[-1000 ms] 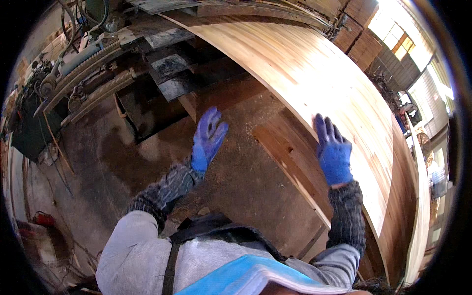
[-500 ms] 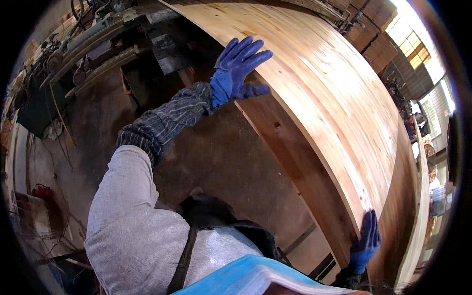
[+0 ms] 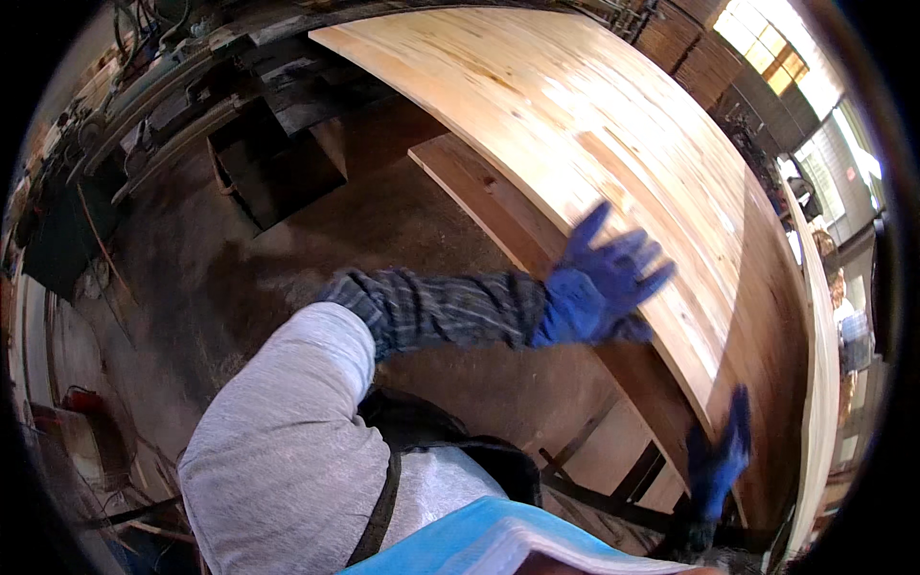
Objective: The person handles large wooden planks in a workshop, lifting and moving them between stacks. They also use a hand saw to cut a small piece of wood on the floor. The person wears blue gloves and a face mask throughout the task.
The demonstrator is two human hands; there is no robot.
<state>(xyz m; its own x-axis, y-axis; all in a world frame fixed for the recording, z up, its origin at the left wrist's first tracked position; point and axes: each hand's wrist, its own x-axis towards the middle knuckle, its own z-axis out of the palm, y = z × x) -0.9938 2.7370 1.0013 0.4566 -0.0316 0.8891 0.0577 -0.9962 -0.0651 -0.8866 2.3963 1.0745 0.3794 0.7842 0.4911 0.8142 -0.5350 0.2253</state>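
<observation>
A large pale wooden panel [image 3: 537, 105], made of joined strips, lies on a darker brown wooden board [image 3: 460, 177] that shows along its left edge. My left hand [image 3: 609, 283], in a blue glove, reaches across with its fingers spread over the panel's near left edge. Whether it touches the wood I cannot tell. My right hand [image 3: 719, 465], also blue-gloved, is at the panel's near corner, its fingers stretched out and its thumb apart. Neither hand is wrapped round anything. To the right the wood looks darker; shadow or another surface, I cannot tell.
An open dark box [image 3: 278, 163] stands on the floor at the left, beside machinery [image 3: 182, 105] with rails. A long pale board edge [image 3: 819, 383] runs down the right side. Stacked brown wood [image 3: 700, 62] rises at the back, near bright windows.
My left hand has moved nearer and to the right along the panel's edge. My right hand stays by the near corner. The panel's far left corner now shows as the view has shifted.
</observation>
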